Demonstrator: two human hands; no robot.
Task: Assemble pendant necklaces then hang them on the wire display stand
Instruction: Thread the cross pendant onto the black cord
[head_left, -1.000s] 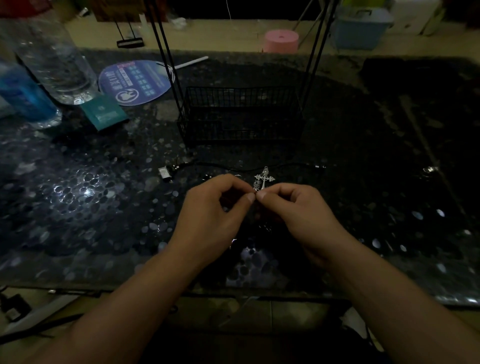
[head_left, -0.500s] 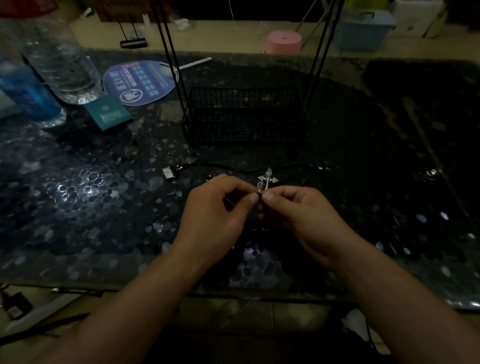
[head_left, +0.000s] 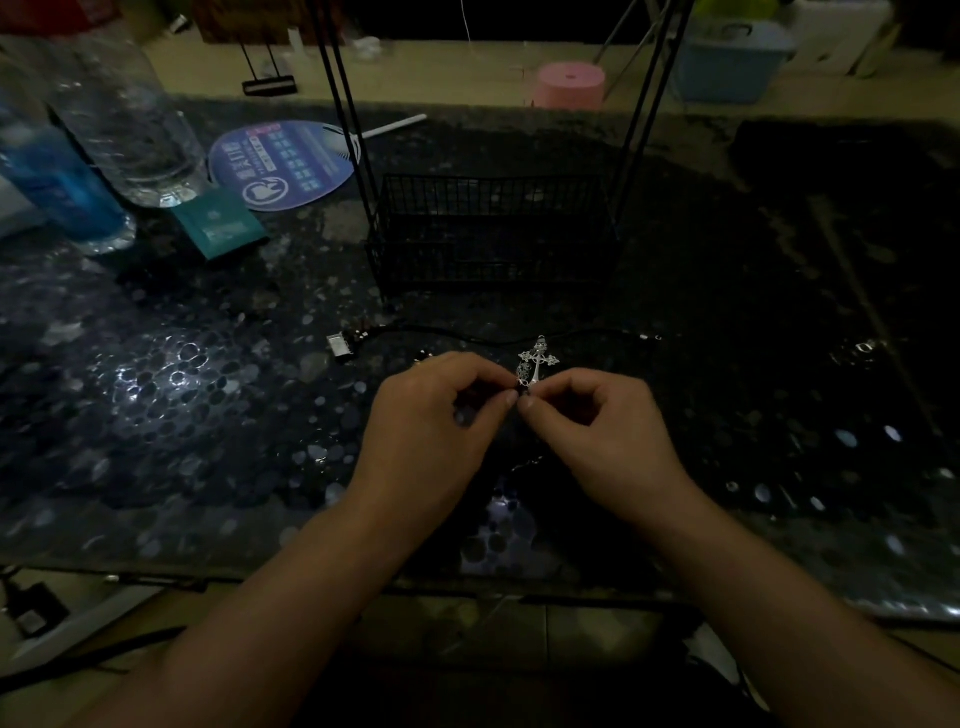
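A silver cross pendant (head_left: 537, 359) stands up between my fingertips above the dark patterned table (head_left: 156, 415). My right hand (head_left: 597, 431) pinches its lower end. My left hand (head_left: 431, 421) pinches something small and dark right beside it; I cannot tell if that is the cord's end. A black cord (head_left: 467, 335) lies across the table just beyond my hands, with a small metal clasp (head_left: 340, 345) at its left end. The black wire display stand (head_left: 493, 234) with its basket base stands behind the cord, its rods rising out of view.
Two plastic bottles (head_left: 130, 119) stand at the far left, with a teal box (head_left: 221, 223) and a round blue fan (head_left: 283, 163) beside them. A pink stool (head_left: 570, 85) and a blue bin (head_left: 732, 62) sit on the floor beyond the table.
My hands stay together at the same spot on the table. The fingertips have shifted slightly around the pendant's lower end; the cross stays upright.
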